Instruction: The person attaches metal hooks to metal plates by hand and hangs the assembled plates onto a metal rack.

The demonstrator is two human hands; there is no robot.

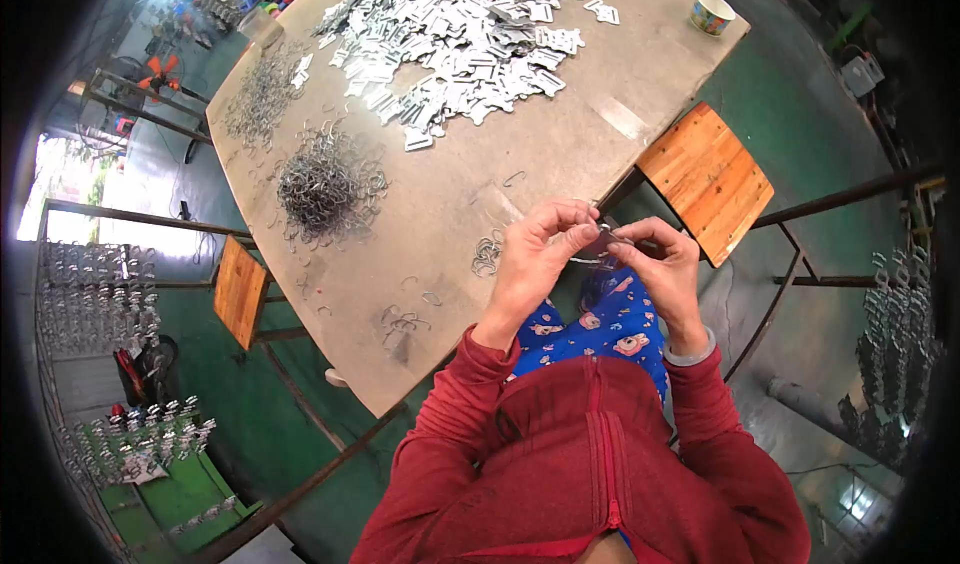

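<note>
My left hand [540,256] and my right hand [662,264] meet just past the table's near edge, above my lap. Both sets of fingers are pinched on a small metal piece [606,236] between them. Its exact shape is mostly covered by my fingertips. Close beside my left hand, a little cluster of wire hooks [487,254] lies on the tabletop. Farther left sits a dense heap of wire hooks [318,192]. A large pile of flat metal plates [455,44] spreads over the far part of the table.
The brown table [560,144] carries more scattered hooks [255,99] at far left and a paper cup [711,14] at its far right corner. Wooden stools [707,179] stand at its sides. Racks of hanging metal parts [898,324] flank both sides.
</note>
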